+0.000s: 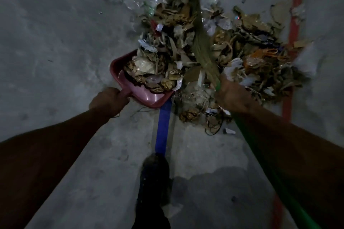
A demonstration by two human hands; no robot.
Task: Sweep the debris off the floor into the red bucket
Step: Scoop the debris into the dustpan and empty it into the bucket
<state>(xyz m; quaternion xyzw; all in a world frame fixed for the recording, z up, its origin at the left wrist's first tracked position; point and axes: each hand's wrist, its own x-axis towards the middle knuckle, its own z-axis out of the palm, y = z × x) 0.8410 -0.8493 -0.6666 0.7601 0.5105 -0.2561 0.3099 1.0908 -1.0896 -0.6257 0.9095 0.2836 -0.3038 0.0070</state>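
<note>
Left of centre: left hand curling fully round the short handle of a red dustpan, fingers wrapped tight, nothing else in it. Pan lying tilted at mid-frame, open mouth facing up and right into the debris, already part-filled with crumpled paper, dry leaves and a bit of clear film. Probably light even when loaded; plastic looking stiff but thin, so likely flexing if lifted by the rim, better keeping hold at the handle and levelling before lifting. No red bucket showing anywhere in frame, so its place not tellable from here. Lower centre: blue floor stripe running down under the pan's near corner toward a dark shoe. Centre: heap spreading from the top edge down to mid-frame, mostly torn brown cardboard, leaves, white scraps, plastic wrap; judging it light, loose and springy, apt to scatter or slide back off the pan lip, with the film pieces likely clinging and drifting. Across the heap: broom with soft straw-coloured bristles, blurred, lying diagonally over the pile; bristles looking pliant, so short firm strokes probably moving the cardboard better than long ones. Right of centre: right hand gripping the green broom handle just below the bristle head, fingers closed round it, handle passing down along the forearm to the lower right. Far right: red floor stripe running vertically, scraps overlapping it.
</note>
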